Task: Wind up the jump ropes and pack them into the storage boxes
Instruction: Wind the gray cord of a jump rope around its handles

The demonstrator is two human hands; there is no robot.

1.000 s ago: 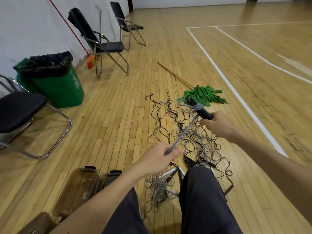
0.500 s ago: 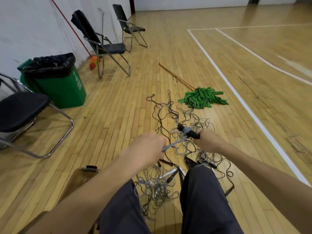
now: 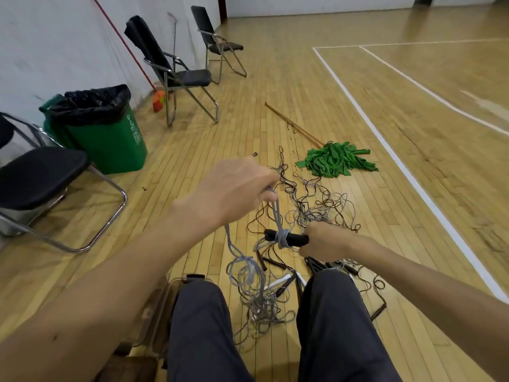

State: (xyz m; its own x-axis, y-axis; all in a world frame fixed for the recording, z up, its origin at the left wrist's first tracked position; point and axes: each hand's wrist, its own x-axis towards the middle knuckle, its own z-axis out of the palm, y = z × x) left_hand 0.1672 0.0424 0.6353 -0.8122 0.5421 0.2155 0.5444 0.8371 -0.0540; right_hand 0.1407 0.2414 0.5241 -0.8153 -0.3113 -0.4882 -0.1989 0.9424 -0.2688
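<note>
1. the left hand (image 3: 234,194) is raised, its back to the camera, with the fingers curled around the grey rope (image 3: 276,216).
2. the right hand (image 3: 326,241) is lower and grips the black handles (image 3: 296,239), which it holds level.
3. the rope runs down and wraps the handles; the rest hangs to a heap on the floor (image 3: 192,161).
4. a clear storage box (image 3: 162,301) lies at lower left.

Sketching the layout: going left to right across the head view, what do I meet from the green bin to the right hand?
The green bin → left hand pinching the grey rope → black handle → right hand gripping that handle.
</note>
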